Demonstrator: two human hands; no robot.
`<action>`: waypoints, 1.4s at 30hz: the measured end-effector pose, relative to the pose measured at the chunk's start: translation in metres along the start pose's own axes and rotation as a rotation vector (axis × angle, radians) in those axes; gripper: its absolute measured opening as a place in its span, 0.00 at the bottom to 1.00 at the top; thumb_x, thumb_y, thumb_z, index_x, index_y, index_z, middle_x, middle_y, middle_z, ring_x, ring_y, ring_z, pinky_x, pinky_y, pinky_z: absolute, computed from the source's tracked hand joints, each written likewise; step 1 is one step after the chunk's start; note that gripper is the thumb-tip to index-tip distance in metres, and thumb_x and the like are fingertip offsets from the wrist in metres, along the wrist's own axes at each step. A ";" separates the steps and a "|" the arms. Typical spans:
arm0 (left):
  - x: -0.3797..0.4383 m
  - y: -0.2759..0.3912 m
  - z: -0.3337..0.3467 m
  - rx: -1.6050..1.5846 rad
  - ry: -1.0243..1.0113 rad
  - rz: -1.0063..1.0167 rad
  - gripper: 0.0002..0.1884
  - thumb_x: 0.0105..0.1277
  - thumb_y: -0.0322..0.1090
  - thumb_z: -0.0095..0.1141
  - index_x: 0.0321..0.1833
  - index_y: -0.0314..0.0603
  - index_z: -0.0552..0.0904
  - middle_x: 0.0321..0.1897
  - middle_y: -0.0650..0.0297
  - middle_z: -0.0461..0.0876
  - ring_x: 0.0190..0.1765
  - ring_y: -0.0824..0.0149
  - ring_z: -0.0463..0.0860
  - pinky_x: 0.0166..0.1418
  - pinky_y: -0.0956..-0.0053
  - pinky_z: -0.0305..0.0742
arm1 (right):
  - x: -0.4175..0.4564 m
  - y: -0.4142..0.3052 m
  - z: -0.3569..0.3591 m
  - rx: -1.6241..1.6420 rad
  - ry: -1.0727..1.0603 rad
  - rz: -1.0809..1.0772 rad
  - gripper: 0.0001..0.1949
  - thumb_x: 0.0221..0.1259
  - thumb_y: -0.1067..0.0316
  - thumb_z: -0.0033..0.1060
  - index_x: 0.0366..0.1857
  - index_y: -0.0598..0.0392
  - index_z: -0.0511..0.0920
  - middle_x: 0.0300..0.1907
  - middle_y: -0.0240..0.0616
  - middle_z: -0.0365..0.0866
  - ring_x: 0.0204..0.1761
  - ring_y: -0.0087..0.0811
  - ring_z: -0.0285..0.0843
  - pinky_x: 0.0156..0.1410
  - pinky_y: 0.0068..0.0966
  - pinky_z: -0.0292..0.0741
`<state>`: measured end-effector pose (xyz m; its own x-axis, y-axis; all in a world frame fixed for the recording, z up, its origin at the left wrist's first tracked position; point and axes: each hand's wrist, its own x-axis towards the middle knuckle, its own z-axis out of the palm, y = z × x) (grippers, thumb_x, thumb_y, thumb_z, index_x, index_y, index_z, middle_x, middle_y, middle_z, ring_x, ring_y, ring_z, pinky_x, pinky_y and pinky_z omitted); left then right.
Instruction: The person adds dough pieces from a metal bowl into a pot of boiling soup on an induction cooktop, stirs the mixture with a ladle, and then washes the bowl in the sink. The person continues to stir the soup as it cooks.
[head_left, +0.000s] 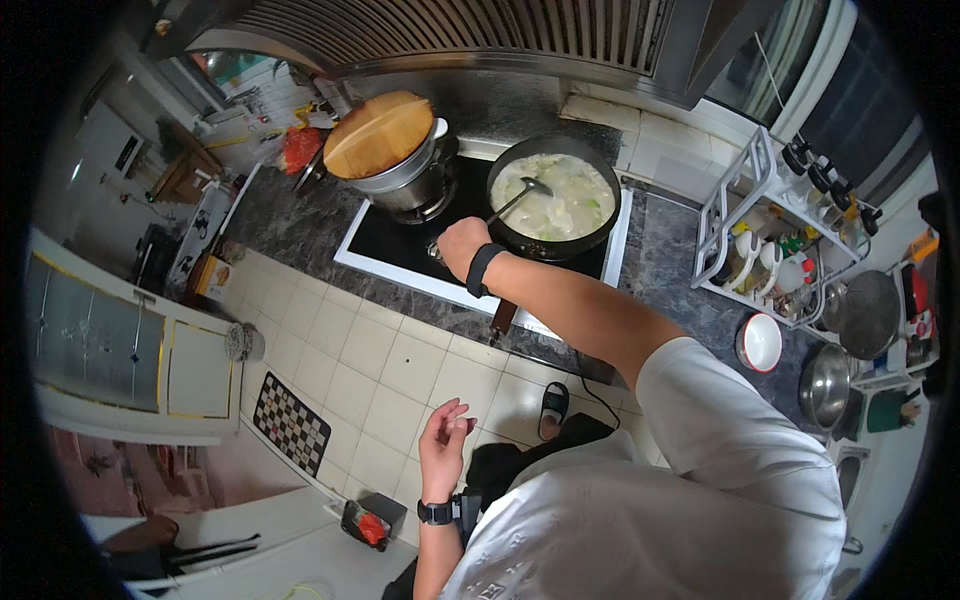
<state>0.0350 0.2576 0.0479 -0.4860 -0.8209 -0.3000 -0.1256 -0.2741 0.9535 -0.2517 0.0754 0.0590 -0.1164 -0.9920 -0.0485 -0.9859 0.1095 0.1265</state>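
Observation:
A dark wok (556, 246) stands on the black glass cooktop (390, 241), filled with a pale, cloudy soup (577, 202) with bits of green in it. My right hand (463, 246) is closed around the handle of a black ladle (517, 201), whose bowl lies in the soup. My left hand (445, 442) hangs over the floor near my body, fingers loosely apart, holding nothing. Left of the wok a metal pot (390, 191) carries a round wooden lid (382, 135). The wok's brown handle (504, 319) sticks out past the cooktop's front edge, below my right forearm.
A range hood (480, 37) overhangs the stove. On the right counter are a white rack (739, 296) with bottles, a white bowl with a red rim (760, 342) and a steel bowl (825, 386). A red plastic bag (301, 148) lies left of the pot.

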 end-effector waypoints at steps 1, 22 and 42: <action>0.011 0.001 -0.003 -0.036 -0.002 -0.021 0.18 0.75 0.24 0.51 0.65 0.33 0.74 0.56 0.54 0.81 0.52 0.67 0.84 0.60 0.72 0.80 | 0.000 -0.001 -0.002 -0.025 0.008 -0.021 0.08 0.60 0.64 0.60 0.31 0.46 0.89 0.30 0.32 0.88 0.33 0.35 0.87 0.27 0.34 0.76; 0.427 -0.070 0.026 1.093 -0.224 0.423 0.31 0.68 0.60 0.59 0.20 0.35 0.82 0.14 0.51 0.78 0.19 0.49 0.76 0.27 0.55 0.74 | -0.155 0.092 -0.041 0.614 0.623 0.651 0.08 0.60 0.71 0.64 0.42 0.56 0.84 0.35 0.49 0.82 0.37 0.52 0.81 0.44 0.41 0.78; 0.419 -0.055 0.074 1.258 -0.152 0.010 0.26 0.60 0.53 0.60 0.40 0.31 0.88 0.41 0.40 0.86 0.49 0.42 0.86 0.55 0.54 0.80 | -0.231 0.079 -0.064 0.707 0.685 0.706 0.11 0.58 0.77 0.67 0.44 0.55 0.84 0.34 0.43 0.80 0.36 0.42 0.80 0.42 0.33 0.77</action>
<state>-0.2256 -0.0340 -0.1278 -0.5752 -0.7315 -0.3662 -0.8135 0.4643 0.3503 -0.2949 0.3089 0.1432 -0.7781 -0.5045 0.3743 -0.6042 0.4378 -0.6658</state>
